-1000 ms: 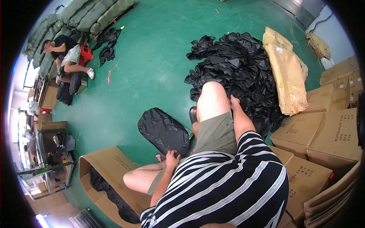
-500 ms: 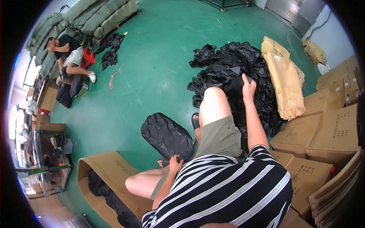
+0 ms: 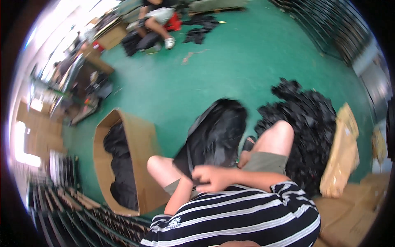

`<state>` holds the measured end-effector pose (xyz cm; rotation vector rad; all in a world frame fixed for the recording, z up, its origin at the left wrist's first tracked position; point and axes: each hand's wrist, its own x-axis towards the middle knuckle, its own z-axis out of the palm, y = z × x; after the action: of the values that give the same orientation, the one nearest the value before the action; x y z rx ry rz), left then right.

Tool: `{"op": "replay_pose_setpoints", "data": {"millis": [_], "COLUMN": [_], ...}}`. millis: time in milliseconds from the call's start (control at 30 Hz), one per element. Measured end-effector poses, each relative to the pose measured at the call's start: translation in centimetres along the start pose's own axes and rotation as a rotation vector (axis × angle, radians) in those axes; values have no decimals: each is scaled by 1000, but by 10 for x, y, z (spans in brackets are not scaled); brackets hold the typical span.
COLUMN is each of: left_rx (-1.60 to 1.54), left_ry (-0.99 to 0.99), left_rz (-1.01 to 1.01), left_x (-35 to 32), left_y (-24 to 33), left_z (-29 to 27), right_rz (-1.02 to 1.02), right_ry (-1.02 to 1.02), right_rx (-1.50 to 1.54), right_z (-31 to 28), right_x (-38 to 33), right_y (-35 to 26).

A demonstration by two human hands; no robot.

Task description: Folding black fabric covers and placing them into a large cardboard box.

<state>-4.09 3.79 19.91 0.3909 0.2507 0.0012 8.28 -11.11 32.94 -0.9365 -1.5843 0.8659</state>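
An oval black cover of thin, shiny sheet (image 3: 218, 131) lies between my knees, its outline smeared by motion. Its near end narrows toward my lap, where both hands meet. My right hand (image 3: 212, 177) reaches across from the right with curled fingers, closed at the cover's near end. My left hand (image 3: 185, 179) is right beside it at the cover's lower left edge; its fingers are mostly hidden and blurred. A big heap of loose black sheet pieces (image 3: 306, 123) lies on the floor to the right of my right knee.
An open cardboard box (image 3: 148, 164) with black pieces (image 3: 121, 168) in it stands at my left. A brown paper sack (image 3: 341, 152) leans by the heap, near cartons (image 3: 349, 214). Metal racks (image 3: 325, 24) stand far right; another person (image 3: 158, 18) sits at the back.
My right hand has left the heap and swung left to join my left hand. The cover has shifted and blurred. The whole view has turned toward the box on the left.
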Motion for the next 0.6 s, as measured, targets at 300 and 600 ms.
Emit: {"op": "replay_pose_setpoints", "data": {"millis": [300,600], "left_rx": [275,483], "left_ry": [30,6], "left_rz": [361,461], "left_x": [-39,0], "left_y": [46,-9], "left_z": [7,28], "right_rz": [243,508], "right_ry": [-210,644], "right_rx": [111,264], "right_z": [9,-20], "right_x": [-20,-15], "right_y": [33,38]}}
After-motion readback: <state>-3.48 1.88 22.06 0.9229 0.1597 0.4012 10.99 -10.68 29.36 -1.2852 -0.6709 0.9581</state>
